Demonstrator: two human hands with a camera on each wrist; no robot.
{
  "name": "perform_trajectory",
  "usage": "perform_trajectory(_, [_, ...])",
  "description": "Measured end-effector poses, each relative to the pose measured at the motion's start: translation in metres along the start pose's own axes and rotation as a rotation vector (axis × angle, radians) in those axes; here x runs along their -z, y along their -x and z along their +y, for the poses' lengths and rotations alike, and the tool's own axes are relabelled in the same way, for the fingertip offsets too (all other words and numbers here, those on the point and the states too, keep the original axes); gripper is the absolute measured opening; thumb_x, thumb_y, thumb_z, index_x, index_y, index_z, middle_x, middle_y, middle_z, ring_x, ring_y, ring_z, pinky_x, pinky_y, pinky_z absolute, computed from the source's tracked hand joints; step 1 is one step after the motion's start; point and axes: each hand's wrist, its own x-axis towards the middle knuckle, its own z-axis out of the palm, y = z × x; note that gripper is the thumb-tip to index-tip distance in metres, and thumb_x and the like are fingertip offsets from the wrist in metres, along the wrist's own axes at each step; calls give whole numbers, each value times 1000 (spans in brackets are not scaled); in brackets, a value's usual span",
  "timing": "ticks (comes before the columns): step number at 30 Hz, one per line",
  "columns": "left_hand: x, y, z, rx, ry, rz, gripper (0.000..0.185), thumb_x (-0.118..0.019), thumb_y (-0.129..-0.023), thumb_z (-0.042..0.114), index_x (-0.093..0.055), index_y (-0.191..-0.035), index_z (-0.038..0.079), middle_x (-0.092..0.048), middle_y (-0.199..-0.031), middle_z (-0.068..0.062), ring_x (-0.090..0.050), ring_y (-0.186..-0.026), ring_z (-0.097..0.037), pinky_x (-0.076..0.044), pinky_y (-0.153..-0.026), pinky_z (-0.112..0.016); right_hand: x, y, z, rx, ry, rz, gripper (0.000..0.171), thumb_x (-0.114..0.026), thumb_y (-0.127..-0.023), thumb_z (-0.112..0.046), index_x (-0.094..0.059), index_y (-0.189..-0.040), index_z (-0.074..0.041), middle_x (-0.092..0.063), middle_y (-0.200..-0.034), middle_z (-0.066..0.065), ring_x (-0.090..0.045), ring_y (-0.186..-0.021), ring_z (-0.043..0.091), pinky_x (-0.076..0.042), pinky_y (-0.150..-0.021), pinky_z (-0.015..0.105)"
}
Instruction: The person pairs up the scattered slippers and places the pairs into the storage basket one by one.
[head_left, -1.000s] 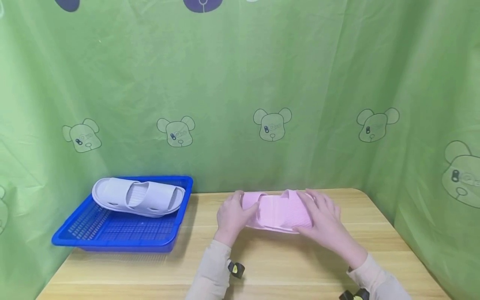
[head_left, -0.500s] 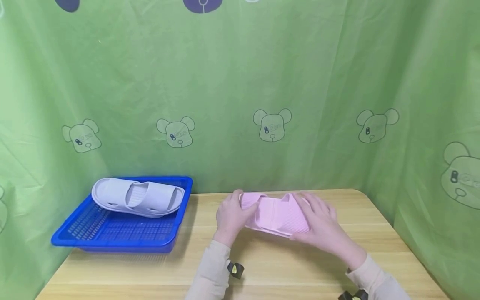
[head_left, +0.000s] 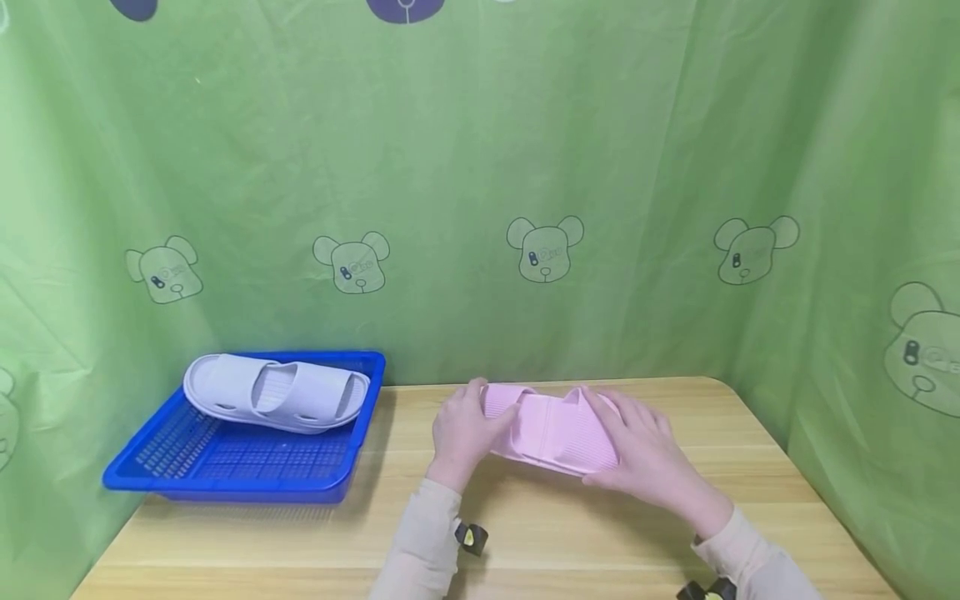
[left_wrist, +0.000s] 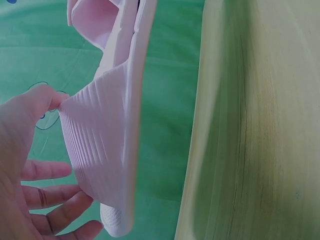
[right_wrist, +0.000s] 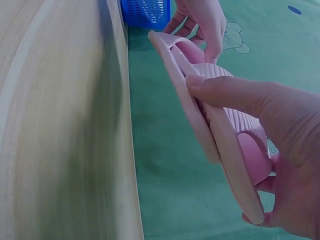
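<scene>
Ribbed pink slippers, blue basket

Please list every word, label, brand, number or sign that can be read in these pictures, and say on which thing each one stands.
There are none that can be read.
Green curtain: printed bear heads only; the small marks on their faces are too small to read.
Pink slippers, held by the left hand and the right hand: only ribs, no text.
Grey slippers and blue basket: no text visible.

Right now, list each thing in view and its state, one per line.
pink slippers: paired, gripped at both ends, lifted clear of the table.
left hand: grips their left end.
right hand: grips their right end.
grey slippers: lying in blue basket.
</scene>
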Motion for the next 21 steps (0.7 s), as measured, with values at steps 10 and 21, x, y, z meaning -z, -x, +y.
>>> perform_trajectory(10, [-1,2,2,-46,-11,-13,65,-65,-79,63,-62,-122,14,-70,-108,-7,-66,-90,-26,-53,-68,-38,-1,-1,-3,23,30,36,117,-85,-59,-53,-27,-154,-16,-38,-148,21,-40,-129,43,-29,-100,68])
perform_trajectory(21, [-4,4,6,-71,-47,-29,65,-64,-80,64,-62,-121,14,-69,-111,-7,-66,-93,-26,-54,-70,-39,-3,-2,-2,44,26,77,117,-89,-56,-47,-31,-153,-16,-39,-147,20,-40,-128,42,-27,-101,68])
